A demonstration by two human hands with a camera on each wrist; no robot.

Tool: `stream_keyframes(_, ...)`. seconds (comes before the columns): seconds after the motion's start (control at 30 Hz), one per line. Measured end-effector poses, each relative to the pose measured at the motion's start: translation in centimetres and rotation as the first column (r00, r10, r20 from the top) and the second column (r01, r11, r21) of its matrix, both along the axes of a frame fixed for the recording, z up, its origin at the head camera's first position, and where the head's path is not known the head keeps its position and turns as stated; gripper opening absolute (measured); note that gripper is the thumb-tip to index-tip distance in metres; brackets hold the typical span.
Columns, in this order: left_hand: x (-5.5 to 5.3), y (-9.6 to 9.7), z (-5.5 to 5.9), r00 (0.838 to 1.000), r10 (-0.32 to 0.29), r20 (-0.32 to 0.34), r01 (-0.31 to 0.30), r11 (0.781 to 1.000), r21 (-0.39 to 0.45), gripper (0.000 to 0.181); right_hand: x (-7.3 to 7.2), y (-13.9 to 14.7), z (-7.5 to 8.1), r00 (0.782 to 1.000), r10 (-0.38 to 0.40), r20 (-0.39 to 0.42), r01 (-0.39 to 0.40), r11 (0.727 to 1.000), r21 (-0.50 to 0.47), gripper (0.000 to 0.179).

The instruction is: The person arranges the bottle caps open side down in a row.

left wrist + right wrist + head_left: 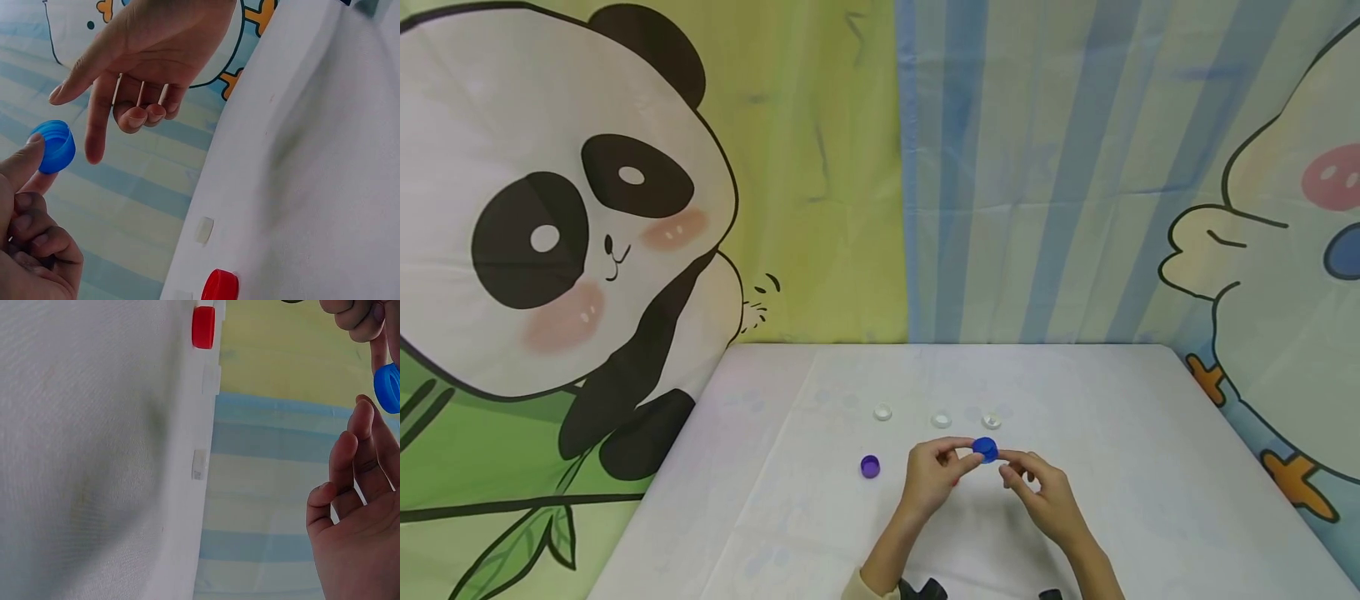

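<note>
Lower right of the head view's centre, the left hand [931,475] is pinching the blue cap [985,448], whose round outline is running near-vertical in the left wrist view, its opening's direction unclear. The right hand [1043,498] is hovering beside it, fingers loosely spread.

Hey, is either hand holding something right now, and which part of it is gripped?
Yes: the left hand pinches the blue cap by its side, between thumb and index finger. The right hand is beside it, not gripping it.
</note>
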State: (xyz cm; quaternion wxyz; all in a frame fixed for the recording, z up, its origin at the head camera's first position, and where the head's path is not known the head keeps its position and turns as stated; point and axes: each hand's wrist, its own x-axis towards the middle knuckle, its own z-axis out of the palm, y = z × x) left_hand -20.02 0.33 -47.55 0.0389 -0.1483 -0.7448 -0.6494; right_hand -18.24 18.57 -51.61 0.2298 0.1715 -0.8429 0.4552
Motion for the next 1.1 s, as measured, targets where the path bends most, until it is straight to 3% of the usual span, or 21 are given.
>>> stream_keyframes(0.1, 0.6, -0.1, 1.0, 0.997, -0.024, -0.068, 0.024, 1.0, -0.008, 0.021, 0.1, 0.0, 0.1, 1.0, 0.001, 0.029, -0.001, 1.0, -0.012, 0.017)
stream_keyframes(0.3, 0.7, -0.2, 0.7, 0.967, -0.057, -0.248, 0.057, 0.998, -0.007, 0.018, 0.3, 0.1, 0.3, 0.996, 0.023, 0.087, -0.018, 0.998, -0.061, 0.017)
stream_keyframes(0.5, 0.6, -0.3, 0.6, 0.942, -0.135, -0.306, 0.137, 0.99, -0.015, 0.021, 1.0, -0.2, 1.8, 0.991, 0.091, 0.102, -0.08, 0.99, -0.115, 0.019)
stream_keyframes(0.67, 0.5, -0.2, 0.3, 0.907, -0.14, -0.398, 0.128, 0.99, -0.056, 0.022, 1.3, -0.4, 2.6, 0.99, 0.097, 0.103, -0.082, 0.986, -0.144, 0.018)
stream_keyframes(0.83, 0.4, -0.2, -0.1, 0.883, -0.165, -0.439, 0.143, 0.986, -0.084, 0.022, 0.7, 0.3, 1.3, 0.985, 0.13, 0.114, -0.111, 0.981, -0.157, 0.02)
stream_keyframes(1.1, 0.2, -0.2, -0.5, 0.879, -0.199, -0.433, 0.168, 0.98, -0.109, 0.024, 0.4, 0.8, 0.4, 0.974, 0.171, 0.15, -0.148, 0.977, -0.154, 0.018)
